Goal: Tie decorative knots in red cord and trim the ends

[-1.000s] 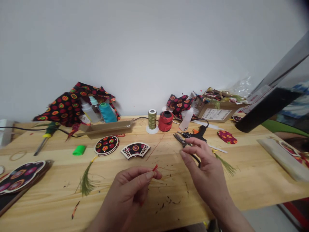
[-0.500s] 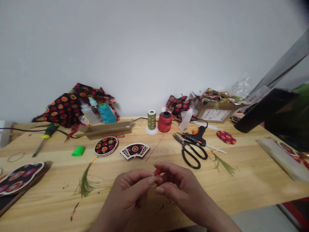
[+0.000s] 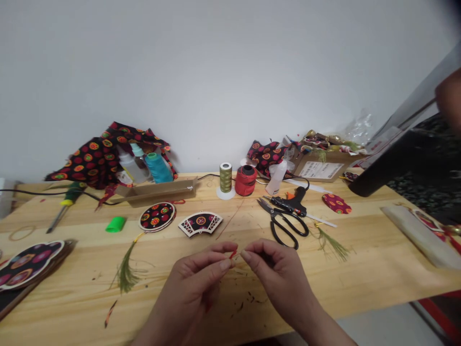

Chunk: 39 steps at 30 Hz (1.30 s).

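Observation:
Between the thumb and fingers of my left hand (image 3: 196,281) is a small piece of red cord (image 3: 233,254). My right hand (image 3: 279,278) is closed in a pinch just to the right, with a thin pale strand (image 3: 237,255) seeming to run from the cord to its fingertips. What the right fingers grip is too small to make out. Beyond the hands lies a fan-shaped wooden piece with patterned fabric (image 3: 200,222). Black-handled scissors (image 3: 288,223) lie past my right hand.
A glue gun (image 3: 293,204) lies behind the scissors. Green thread (image 3: 225,179) and red thread (image 3: 246,180) spools stand at the back. A round ornament (image 3: 157,216) and a green tassel (image 3: 127,271) are left. Part of another person (image 3: 448,98) shows at the right edge.
My right fingertips have drawn away from the left ones to the right and pinched together, opening a small gap. A blurred part of another person has come in at the right edge.

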Each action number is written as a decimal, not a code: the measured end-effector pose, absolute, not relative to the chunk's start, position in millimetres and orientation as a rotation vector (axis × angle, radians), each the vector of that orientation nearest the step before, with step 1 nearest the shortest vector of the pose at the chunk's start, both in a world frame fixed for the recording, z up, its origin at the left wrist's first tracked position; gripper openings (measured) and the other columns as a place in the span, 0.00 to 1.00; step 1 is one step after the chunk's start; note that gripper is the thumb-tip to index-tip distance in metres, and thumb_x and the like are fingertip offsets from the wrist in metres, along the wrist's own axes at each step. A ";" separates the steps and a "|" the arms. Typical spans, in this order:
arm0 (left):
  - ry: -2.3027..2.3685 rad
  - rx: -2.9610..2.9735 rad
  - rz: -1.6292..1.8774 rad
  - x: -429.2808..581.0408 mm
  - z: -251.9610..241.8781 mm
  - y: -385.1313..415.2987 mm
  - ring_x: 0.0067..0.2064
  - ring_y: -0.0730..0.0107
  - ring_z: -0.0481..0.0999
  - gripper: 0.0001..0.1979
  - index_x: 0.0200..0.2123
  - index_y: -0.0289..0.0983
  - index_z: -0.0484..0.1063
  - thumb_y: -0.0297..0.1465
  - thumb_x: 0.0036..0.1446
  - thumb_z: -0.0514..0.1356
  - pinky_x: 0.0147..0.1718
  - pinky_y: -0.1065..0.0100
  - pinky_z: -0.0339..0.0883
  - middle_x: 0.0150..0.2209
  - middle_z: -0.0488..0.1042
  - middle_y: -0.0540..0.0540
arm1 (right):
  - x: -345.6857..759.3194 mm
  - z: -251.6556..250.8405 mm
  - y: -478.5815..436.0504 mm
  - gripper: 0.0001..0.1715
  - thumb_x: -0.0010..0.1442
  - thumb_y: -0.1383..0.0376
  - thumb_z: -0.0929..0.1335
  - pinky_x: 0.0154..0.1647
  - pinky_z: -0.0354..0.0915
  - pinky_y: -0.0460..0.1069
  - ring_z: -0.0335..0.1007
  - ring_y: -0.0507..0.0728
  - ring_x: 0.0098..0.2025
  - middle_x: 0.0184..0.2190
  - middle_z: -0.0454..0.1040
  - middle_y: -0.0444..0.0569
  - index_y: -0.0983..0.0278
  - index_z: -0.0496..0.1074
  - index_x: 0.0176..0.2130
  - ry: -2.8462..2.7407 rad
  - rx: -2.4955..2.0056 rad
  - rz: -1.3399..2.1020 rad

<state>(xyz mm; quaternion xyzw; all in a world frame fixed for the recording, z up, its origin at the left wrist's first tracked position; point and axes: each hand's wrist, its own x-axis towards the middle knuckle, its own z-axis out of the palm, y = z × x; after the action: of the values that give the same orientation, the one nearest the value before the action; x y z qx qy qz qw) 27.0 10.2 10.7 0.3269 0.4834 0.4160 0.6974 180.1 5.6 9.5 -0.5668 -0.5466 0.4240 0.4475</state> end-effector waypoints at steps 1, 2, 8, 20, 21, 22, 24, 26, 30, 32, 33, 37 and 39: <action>1.073 0.729 0.927 27.6 12.2 10.3 0.16 0.88 0.53 0.05 0.25 0.34 0.79 0.30 0.44 0.65 0.15 0.74 0.46 0.40 0.75 0.45 | 178.6 8.9 6.0 0.08 0.53 0.65 0.67 0.27 0.63 0.44 0.67 0.51 0.25 0.22 0.74 0.45 0.66 0.74 0.26 -1.343 -1.396 1.070; 1.070 0.727 0.919 28.1 13.5 10.5 0.16 0.88 0.53 0.05 0.24 0.34 0.79 0.30 0.44 0.65 0.15 0.74 0.47 0.44 0.73 0.44 | 177.0 8.3 5.9 0.08 0.53 0.65 0.67 0.27 0.64 0.44 0.68 0.52 0.26 0.23 0.75 0.45 0.66 0.74 0.26 -1.333 -1.382 1.094; 1.048 0.680 0.895 27.9 11.9 9.6 0.16 0.88 0.51 0.05 0.27 0.33 0.79 0.29 0.46 0.64 0.15 0.75 0.46 0.37 0.75 0.45 | 170.4 6.0 0.1 0.07 0.53 0.67 0.67 0.31 0.66 0.45 0.71 0.53 0.29 0.25 0.76 0.47 0.66 0.75 0.27 -1.340 -1.314 1.146; 1.076 0.618 0.986 27.4 8.1 8.1 0.16 0.84 0.52 0.06 0.27 0.32 0.78 0.30 0.43 0.66 0.14 0.77 0.46 0.14 0.64 0.54 | 169.9 1.7 -2.5 0.06 0.53 0.69 0.67 0.30 0.65 0.44 0.70 0.53 0.28 0.25 0.76 0.47 0.66 0.75 0.27 -1.400 -1.339 1.104; 1.080 0.621 0.995 27.4 8.3 8.0 0.15 0.84 0.52 0.06 0.26 0.32 0.78 0.30 0.43 0.66 0.14 0.77 0.46 0.13 0.63 0.55 | 170.1 0.7 -2.7 0.06 0.53 0.68 0.67 0.30 0.65 0.45 0.70 0.53 0.29 0.25 0.76 0.47 0.66 0.75 0.28 -1.407 -1.337 1.096; 1.092 0.625 0.996 27.5 8.4 7.9 0.15 0.84 0.52 0.06 0.26 0.32 0.78 0.30 0.42 0.67 0.13 0.77 0.47 0.13 0.63 0.55 | 170.4 -0.2 -2.8 0.06 0.53 0.68 0.66 0.30 0.65 0.45 0.70 0.53 0.29 0.26 0.75 0.47 0.66 0.75 0.29 -1.419 -1.337 1.085; 1.106 0.639 1.005 27.8 8.4 7.9 0.15 0.83 0.52 0.06 0.25 0.33 0.78 0.30 0.42 0.67 0.13 0.77 0.48 0.12 0.63 0.55 | 172.0 -1.1 -3.2 0.06 0.54 0.69 0.66 0.31 0.65 0.45 0.70 0.53 0.29 0.26 0.75 0.47 0.65 0.74 0.30 -1.462 -1.349 1.037; 1.122 0.656 1.010 28.6 8.3 7.8 0.14 0.84 0.52 0.05 0.25 0.33 0.78 0.30 0.43 0.66 0.13 0.76 0.49 0.16 0.68 0.53 | 174.2 -0.6 -4.0 0.07 0.55 0.69 0.65 0.30 0.64 0.45 0.69 0.52 0.29 0.26 0.74 0.47 0.65 0.74 0.30 -1.542 -1.368 0.930; 1.183 0.716 1.003 30.6 10.4 7.7 0.15 0.85 0.55 0.05 0.23 0.33 0.78 0.30 0.42 0.67 0.13 0.76 0.50 0.29 0.75 0.47 | 178.7 2.2 -6.5 0.09 0.57 0.70 0.63 0.30 0.62 0.46 0.67 0.53 0.28 0.25 0.71 0.48 0.64 0.73 0.31 -1.785 -1.341 0.598; 1.251 0.784 0.999 31.5 12.9 8.2 0.17 0.83 0.59 0.05 0.21 0.34 0.78 0.31 0.40 0.67 0.14 0.77 0.51 0.33 0.76 0.45 | 180.9 2.9 -7.4 0.11 0.58 0.71 0.62 0.29 0.61 0.46 0.65 0.53 0.28 0.25 0.69 0.49 0.64 0.73 0.31 -1.908 -1.319 0.416; 1.295 0.824 0.990 31.9 14.3 8.6 0.19 0.81 0.61 0.06 0.20 0.34 0.78 0.31 0.40 0.67 0.15 0.77 0.52 0.34 0.76 0.45 | 182.1 3.3 -7.6 0.12 0.59 0.71 0.61 0.29 0.60 0.47 0.64 0.53 0.28 0.26 0.68 0.49 0.64 0.73 0.32 -1.963 -1.309 0.343; 1.393 0.957 0.902 32.2 18.2 9.9 0.25 0.72 0.68 0.05 0.21 0.36 0.79 0.33 0.41 0.66 0.17 0.76 0.56 0.36 0.78 0.43 | 187.2 9.0 -6.5 0.12 0.58 0.74 0.60 0.29 0.58 0.47 0.61 0.54 0.30 0.27 0.67 0.49 0.66 0.71 0.32 -2.179 -1.218 0.206; 1.410 0.988 0.868 31.6 19.0 10.1 0.28 0.67 0.71 0.05 0.22 0.38 0.79 0.33 0.41 0.65 0.18 0.75 0.58 0.36 0.78 0.43 | 189.3 15.5 -5.0 0.12 0.58 0.75 0.60 0.29 0.57 0.48 0.60 0.54 0.30 0.28 0.67 0.49 0.66 0.71 0.32 -2.263 -1.171 0.158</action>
<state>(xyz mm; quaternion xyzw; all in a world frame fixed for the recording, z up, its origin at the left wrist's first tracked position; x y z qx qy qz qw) 31.6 10.1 19.0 0.4211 0.6008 0.3698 0.5700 189.3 -5.0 15.5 -0.4389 -0.8483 0.0592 0.2901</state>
